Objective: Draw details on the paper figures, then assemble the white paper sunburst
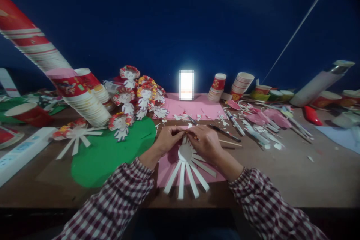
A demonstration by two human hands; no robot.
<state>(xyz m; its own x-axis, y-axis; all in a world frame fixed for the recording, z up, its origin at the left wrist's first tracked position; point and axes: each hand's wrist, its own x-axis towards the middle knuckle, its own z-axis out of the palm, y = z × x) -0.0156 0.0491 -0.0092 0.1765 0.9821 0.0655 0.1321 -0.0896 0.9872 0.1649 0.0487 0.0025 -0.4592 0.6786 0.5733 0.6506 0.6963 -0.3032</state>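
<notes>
A paper cup cut into strips (185,153) is spread out like a sun in front of me, its round base in the middle and its white strips fanning toward me. At its far side my left hand (168,140) is closed, fingertips pinching the end of a strip. My right hand (204,141) is closed there too, its fingertips meeting the left ones on the same strip. The fingers hide most of the far strips. Under the cup lies a pink sheet (165,174).
A green sheet (112,161) and paper-doll figures (121,123) are on the left, beside a leaning stack of red cups (84,101) and a white power strip (25,150). Paper scraps, pens (235,123) and pink scissors (277,118) lie right. More cups (242,82) stand behind.
</notes>
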